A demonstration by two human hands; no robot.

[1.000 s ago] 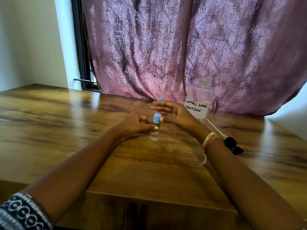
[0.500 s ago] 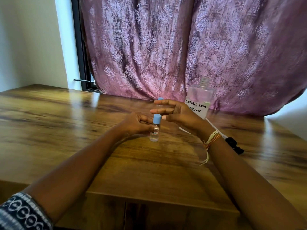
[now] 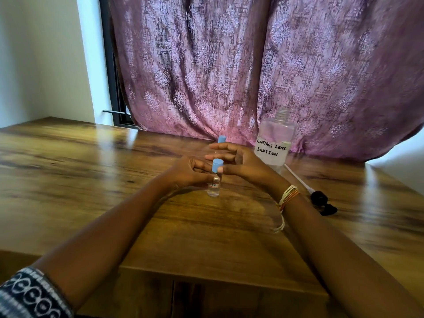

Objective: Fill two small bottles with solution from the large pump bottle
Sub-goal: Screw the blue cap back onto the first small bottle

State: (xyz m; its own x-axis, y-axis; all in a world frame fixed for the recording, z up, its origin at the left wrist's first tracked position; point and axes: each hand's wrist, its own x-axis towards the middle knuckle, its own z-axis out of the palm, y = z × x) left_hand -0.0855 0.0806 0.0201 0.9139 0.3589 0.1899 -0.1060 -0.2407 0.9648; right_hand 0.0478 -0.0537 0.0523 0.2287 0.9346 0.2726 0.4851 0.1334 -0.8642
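**Asha:** Head view, biggest thing first: the wooden table (image 3: 96, 180) carries everything, with a patterned curtain (image 3: 229, 65) behind it. What will the large bottle (image 3: 274, 143) be like to lift?

**Ben:** It stands at the back right, its neck bare, hand-labelled as contact lens solution. It looks like clear, stiff plastic, and I judge it moderately heavy if much liquid is left; the level is hard to read. I would take it around the body below the shoulder, not by the thin neck. Its pump (image 3: 321, 200) lies on the table to the right, black head nearest us, long tube running back toward the bottle.

**Asha:** And the small ones?

**Ben:** One small bottle (image 3: 214, 184) stands upright at the centre. The left hand (image 3: 185, 173) grips its body with curled fingers, and the right hand (image 3: 241, 161) pinches its blue cap (image 3: 217, 165) with the thumb and a fingertip, the other fingers spread straight. It should be very light, smooth and easy to tip, so steadying the body low while working the cap suits it.

**Asha:** The second?

**Ben:** Only its blue cap shows, behind the right hand: the second small bottle (image 3: 221, 139), farther back and mostly hidden. I cannot tell how full it is.
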